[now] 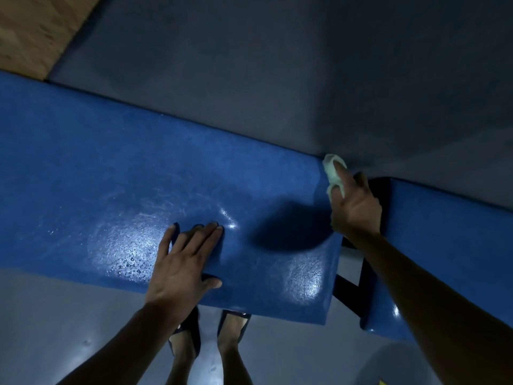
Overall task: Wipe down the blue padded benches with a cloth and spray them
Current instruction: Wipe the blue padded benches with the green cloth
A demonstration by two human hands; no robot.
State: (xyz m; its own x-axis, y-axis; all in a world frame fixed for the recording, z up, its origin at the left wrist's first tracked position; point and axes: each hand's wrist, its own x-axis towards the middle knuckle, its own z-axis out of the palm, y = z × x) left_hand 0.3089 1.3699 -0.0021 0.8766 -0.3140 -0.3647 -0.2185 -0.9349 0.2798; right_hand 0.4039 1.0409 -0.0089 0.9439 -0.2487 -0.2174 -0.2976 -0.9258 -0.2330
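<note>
— Where are your hands?

— My left hand (184, 262) lies flat, fingers straight and nearly together, on the glossy blue padded bench (111, 184), thumb hooked over its near edge.

— And the cloth?

— My right hand (356, 207) pinches the small pale green cloth (334, 173) at the bench's far right corner, beside a second blue padded bench (444, 232).

— Anything below?

— My feet in dark sandals (191, 329) on grey floor (55, 315).
</note>
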